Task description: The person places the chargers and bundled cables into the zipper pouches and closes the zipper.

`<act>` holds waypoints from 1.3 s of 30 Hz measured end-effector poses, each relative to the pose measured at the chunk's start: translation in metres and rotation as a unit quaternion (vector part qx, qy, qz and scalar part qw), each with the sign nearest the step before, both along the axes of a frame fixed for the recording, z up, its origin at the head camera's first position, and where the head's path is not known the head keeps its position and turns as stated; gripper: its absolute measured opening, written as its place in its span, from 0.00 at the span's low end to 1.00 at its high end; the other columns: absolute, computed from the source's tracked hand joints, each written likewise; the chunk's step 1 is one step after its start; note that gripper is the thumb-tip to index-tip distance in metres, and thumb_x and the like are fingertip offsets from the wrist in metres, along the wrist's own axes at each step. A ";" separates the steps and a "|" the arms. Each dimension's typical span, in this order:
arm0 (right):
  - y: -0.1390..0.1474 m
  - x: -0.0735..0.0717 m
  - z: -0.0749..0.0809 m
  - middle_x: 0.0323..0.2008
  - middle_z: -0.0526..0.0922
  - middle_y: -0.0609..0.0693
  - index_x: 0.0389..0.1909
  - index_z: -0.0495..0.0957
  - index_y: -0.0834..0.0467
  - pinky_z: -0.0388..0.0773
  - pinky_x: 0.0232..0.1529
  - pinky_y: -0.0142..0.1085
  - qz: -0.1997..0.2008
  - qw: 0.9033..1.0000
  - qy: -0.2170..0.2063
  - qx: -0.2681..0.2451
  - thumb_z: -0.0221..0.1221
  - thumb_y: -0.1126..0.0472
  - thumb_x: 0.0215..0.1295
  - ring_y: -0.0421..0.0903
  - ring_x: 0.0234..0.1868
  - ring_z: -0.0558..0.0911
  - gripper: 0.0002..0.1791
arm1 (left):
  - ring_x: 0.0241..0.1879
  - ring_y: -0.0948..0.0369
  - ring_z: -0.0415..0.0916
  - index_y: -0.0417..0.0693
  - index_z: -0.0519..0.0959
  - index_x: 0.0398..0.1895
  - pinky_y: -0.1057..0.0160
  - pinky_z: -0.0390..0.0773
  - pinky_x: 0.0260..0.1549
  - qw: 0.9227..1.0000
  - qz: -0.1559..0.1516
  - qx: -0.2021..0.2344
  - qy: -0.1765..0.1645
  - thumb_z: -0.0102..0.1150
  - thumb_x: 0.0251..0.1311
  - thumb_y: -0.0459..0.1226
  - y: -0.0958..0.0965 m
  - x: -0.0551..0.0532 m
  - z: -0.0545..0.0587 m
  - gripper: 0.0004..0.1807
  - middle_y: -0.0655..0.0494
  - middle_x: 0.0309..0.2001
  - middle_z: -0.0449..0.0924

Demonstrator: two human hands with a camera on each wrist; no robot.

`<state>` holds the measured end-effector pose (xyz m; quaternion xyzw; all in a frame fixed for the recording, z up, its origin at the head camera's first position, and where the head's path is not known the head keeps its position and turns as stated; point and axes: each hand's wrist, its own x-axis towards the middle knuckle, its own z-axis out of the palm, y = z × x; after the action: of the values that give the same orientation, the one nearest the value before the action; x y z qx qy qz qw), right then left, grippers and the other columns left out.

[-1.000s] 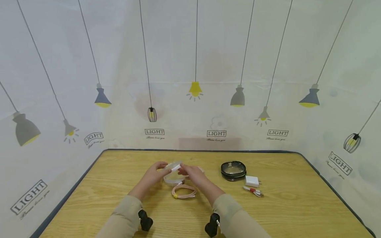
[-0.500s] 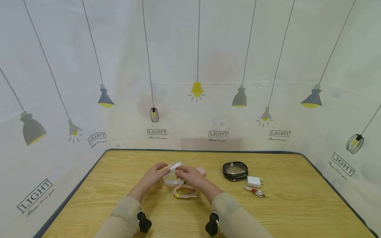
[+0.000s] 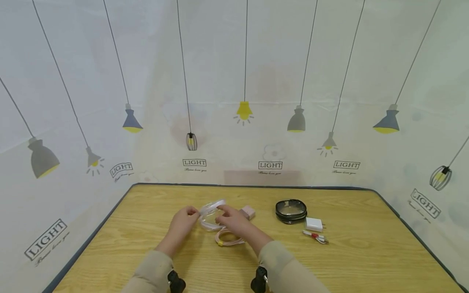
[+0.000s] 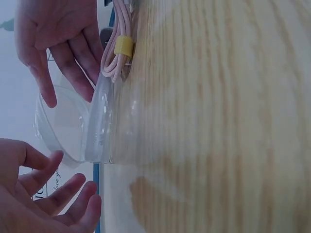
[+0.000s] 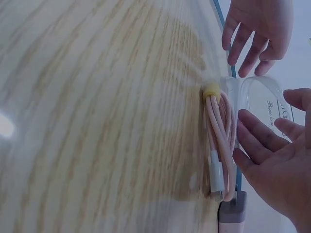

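A clear zip pouch [image 3: 210, 225] with a whitish rim stands on the table, its lid [image 4: 65, 114] raised. My left hand [image 3: 183, 221] is at the pouch's left edge, thumb and index fingertips together on the rim; its other fingers are loosely bent. On the other side, my right hand [image 3: 234, 221] reaches over the pouch with relaxed, spread fingers near the lid. In the right wrist view its fingertips partly overlap the pouch. A coiled pink cable [image 5: 223, 133] with a yellow strap lies in front of the pouch. Behind my right hand sits a pink charger [image 3: 248, 212].
Farther right on the wooden table [image 3: 366, 240] are a black-edged clear pouch [image 3: 291, 211], a white plug charger [image 3: 314, 224] and a short white cable [image 3: 316, 237] with a red band. A wall sheet [image 3: 271, 134] printed with lamps borders the table.
My left hand has drawn back left from the lid to the pouch's edge. My right hand has shifted slightly, and more of the pink charger shows behind it.
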<state>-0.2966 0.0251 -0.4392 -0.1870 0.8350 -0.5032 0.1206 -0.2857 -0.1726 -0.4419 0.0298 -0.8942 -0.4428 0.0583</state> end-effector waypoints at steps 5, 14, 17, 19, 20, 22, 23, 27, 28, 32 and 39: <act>-0.004 0.001 -0.003 0.42 0.83 0.55 0.69 0.63 0.63 0.76 0.49 0.45 -0.016 1.000 0.006 -0.009 0.57 0.59 0.66 0.50 0.44 0.80 0.32 | 0.47 0.47 0.74 0.38 0.84 0.41 0.50 0.73 0.46 0.999 0.007 0.031 -0.018 0.49 0.63 0.34 0.001 0.001 -0.005 0.14 0.41 0.48 0.80; -0.008 0.006 -0.001 0.43 0.82 0.56 0.73 0.57 0.60 0.77 0.42 0.44 -0.026 0.999 -0.020 -0.012 0.57 0.61 0.64 0.52 0.44 0.80 0.37 | 0.58 0.44 0.71 0.34 0.82 0.49 0.46 0.70 0.56 0.998 -0.019 0.060 -0.014 0.50 0.64 0.33 0.014 -0.005 -0.014 0.16 0.38 0.54 0.78; -0.009 0.006 -0.002 0.43 0.82 0.56 0.74 0.56 0.60 0.77 0.36 0.41 -0.025 0.999 -0.027 -0.016 0.57 0.62 0.64 0.53 0.42 0.80 0.38 | 0.49 0.48 0.75 0.34 0.81 0.50 0.51 0.75 0.47 0.998 -0.019 0.062 -0.009 0.50 0.62 0.31 0.018 -0.009 -0.018 0.17 0.38 0.54 0.78; -0.009 0.006 -0.003 0.44 0.82 0.55 0.74 0.55 0.59 0.77 0.35 0.40 -0.023 0.999 -0.030 -0.017 0.56 0.61 0.64 0.52 0.42 0.80 0.38 | 0.41 0.51 0.75 0.34 0.81 0.49 0.56 0.76 0.38 0.998 -0.017 0.062 -0.001 0.51 0.61 0.30 0.021 -0.011 -0.019 0.16 0.37 0.52 0.78; -0.009 0.006 -0.003 0.43 0.82 0.55 0.74 0.55 0.59 0.76 0.34 0.39 -0.022 0.999 -0.029 -0.016 0.56 0.61 0.64 0.52 0.42 0.80 0.38 | 0.38 0.53 0.75 0.33 0.81 0.49 0.58 0.76 0.35 0.998 -0.014 0.062 0.006 0.52 0.60 0.29 0.022 -0.011 -0.020 0.16 0.37 0.51 0.78; -0.009 0.006 -0.002 0.43 0.82 0.55 0.75 0.54 0.57 0.76 0.35 0.40 -0.020 0.999 -0.033 -0.017 0.56 0.61 0.65 0.52 0.42 0.80 0.38 | 0.35 0.54 0.75 0.33 0.80 0.49 0.61 0.76 0.31 0.998 -0.010 0.067 0.017 0.54 0.59 0.28 0.023 -0.012 -0.022 0.15 0.35 0.50 0.78; -0.010 0.006 -0.002 0.43 0.82 0.54 0.75 0.54 0.57 0.76 0.35 0.41 -0.019 0.999 -0.034 -0.016 0.56 0.61 0.65 0.52 0.42 0.80 0.38 | 0.33 0.54 0.76 0.33 0.80 0.49 0.61 0.77 0.29 0.997 -0.008 0.070 0.020 0.55 0.59 0.28 0.024 -0.012 -0.022 0.15 0.34 0.49 0.78; -0.010 0.007 -0.001 0.43 0.82 0.54 0.75 0.54 0.56 0.77 0.36 0.44 -0.017 0.999 -0.037 -0.015 0.55 0.61 0.65 0.53 0.41 0.80 0.38 | 0.33 0.53 0.78 0.31 0.78 0.50 0.61 0.79 0.27 0.997 0.003 0.076 0.029 0.58 0.58 0.26 0.026 -0.013 -0.025 0.16 0.31 0.48 0.77; -0.010 0.007 -0.001 0.43 0.82 0.54 0.75 0.54 0.57 0.77 0.36 0.44 -0.015 0.999 -0.036 -0.015 0.55 0.61 0.65 0.53 0.41 0.80 0.38 | 0.33 0.53 0.78 0.31 0.78 0.51 0.62 0.79 0.27 0.996 0.005 0.081 0.028 0.58 0.57 0.25 0.027 -0.014 -0.025 0.17 0.30 0.48 0.77; -0.006 0.006 -0.001 0.42 0.82 0.54 0.75 0.55 0.58 0.78 0.39 0.44 -0.007 0.999 -0.028 -0.020 0.54 0.60 0.67 0.54 0.43 0.81 0.36 | 0.32 0.54 0.77 0.30 0.75 0.54 0.64 0.79 0.24 0.992 0.012 0.122 0.017 0.57 0.55 0.23 0.029 -0.014 -0.025 0.21 0.29 0.48 0.76; 0.007 0.000 -0.003 0.41 0.83 0.54 0.66 0.68 0.63 0.77 0.44 0.45 -0.026 0.999 0.012 -0.019 0.56 0.61 0.67 0.52 0.43 0.81 0.27 | 0.29 0.56 0.76 0.30 0.73 0.57 0.67 0.77 0.21 0.984 0.024 0.176 0.007 0.55 0.53 0.19 0.030 -0.012 -0.026 0.24 0.28 0.48 0.75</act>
<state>-0.2964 0.0321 -0.4419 -0.1738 0.8313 -0.5195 0.0943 -0.2982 -0.1425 -0.4674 0.0574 -0.8009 -0.5920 0.0692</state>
